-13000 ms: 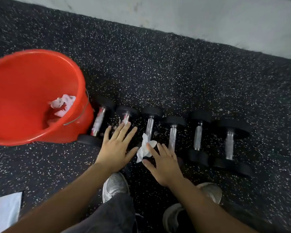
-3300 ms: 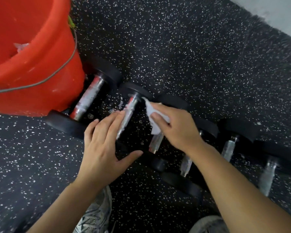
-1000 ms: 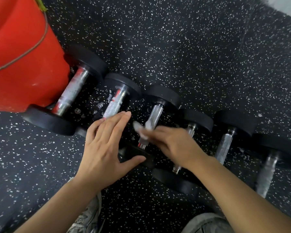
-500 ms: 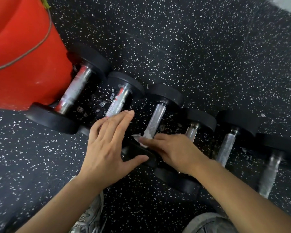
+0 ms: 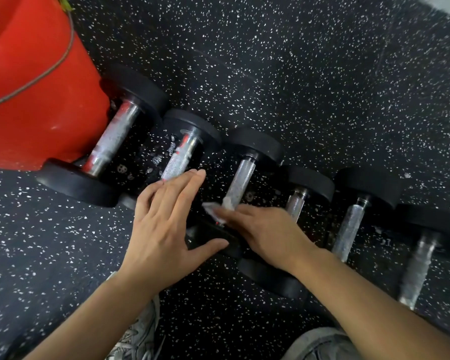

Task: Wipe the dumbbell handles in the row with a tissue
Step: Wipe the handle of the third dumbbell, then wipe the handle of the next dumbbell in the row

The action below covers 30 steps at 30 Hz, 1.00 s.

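Several black dumbbells with knurled steel handles lie in a row on the speckled floor. My right hand [image 5: 265, 235] pinches a crumpled white tissue [image 5: 218, 207] against the near end of the third dumbbell's handle [image 5: 239, 180]. My left hand [image 5: 164, 229] lies flat, fingers together and thumb spread, over the near end of the second dumbbell [image 5: 182, 154]. It holds nothing. The first dumbbell [image 5: 112, 141] rests against the bucket. The fourth handle [image 5: 295, 203], fifth handle [image 5: 348, 227] and sixth handle [image 5: 416, 268] are bare to the right.
A red bucket [image 5: 31, 81] with a wire handle stands at the upper left, touching the first dumbbell. My grey shoes [image 5: 138, 333] are at the bottom edge. Black rubber flooring with white flecks [image 5: 296, 74] stretches beyond the row.
My right hand has slid the tissue down the third handle toward its near end. My left hand has stayed on the second dumbbell.
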Each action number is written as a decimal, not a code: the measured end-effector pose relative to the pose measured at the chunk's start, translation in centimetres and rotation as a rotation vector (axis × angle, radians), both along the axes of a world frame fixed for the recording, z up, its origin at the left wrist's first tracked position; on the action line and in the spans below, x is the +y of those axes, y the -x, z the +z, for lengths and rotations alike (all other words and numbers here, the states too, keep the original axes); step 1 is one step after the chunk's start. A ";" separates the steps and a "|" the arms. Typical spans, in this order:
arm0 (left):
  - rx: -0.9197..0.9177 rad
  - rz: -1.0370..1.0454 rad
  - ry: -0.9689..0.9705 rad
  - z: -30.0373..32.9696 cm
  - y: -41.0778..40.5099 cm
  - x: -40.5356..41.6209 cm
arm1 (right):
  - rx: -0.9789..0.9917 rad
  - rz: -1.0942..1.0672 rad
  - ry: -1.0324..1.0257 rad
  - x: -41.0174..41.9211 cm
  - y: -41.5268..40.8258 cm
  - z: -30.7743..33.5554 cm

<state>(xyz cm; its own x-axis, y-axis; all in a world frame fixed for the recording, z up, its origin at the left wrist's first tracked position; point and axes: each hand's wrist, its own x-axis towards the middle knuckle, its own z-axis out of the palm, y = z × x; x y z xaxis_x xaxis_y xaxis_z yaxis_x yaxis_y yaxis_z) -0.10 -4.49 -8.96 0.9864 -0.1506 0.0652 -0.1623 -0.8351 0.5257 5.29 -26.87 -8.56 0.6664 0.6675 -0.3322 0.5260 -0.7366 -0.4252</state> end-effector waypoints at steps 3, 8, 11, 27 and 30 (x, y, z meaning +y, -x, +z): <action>-0.009 0.000 0.004 0.0 0.0 0.0 | -0.138 -0.062 -0.072 -0.7 -0.6 -0.8; -0.015 -0.006 0.012 0.1 -0.1 0.0 | -0.171 -0.437 0.053 0.5 -3.3 -1.3; -0.021 -0.005 0.012 0.1 -0.1 0.0 | -0.083 -0.357 -0.006 0.6 -2.0 -1.1; -0.066 -0.112 0.118 0.6 0.9 -3.8 | -0.085 -0.499 -0.291 -8.3 1.7 1.2; -0.059 -0.173 0.103 0.5 1.0 -5.0 | -0.131 -0.460 -0.132 -10.7 1.7 1.1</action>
<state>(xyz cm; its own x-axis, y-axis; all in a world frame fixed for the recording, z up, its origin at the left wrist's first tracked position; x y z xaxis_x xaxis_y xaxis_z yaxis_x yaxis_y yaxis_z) -1.13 -9.52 -8.43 0.9404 -0.3073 0.1459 -0.3318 -0.7344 0.5921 3.60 -37.53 -7.51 0.9322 0.3255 -0.1585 0.2143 -0.8490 -0.4830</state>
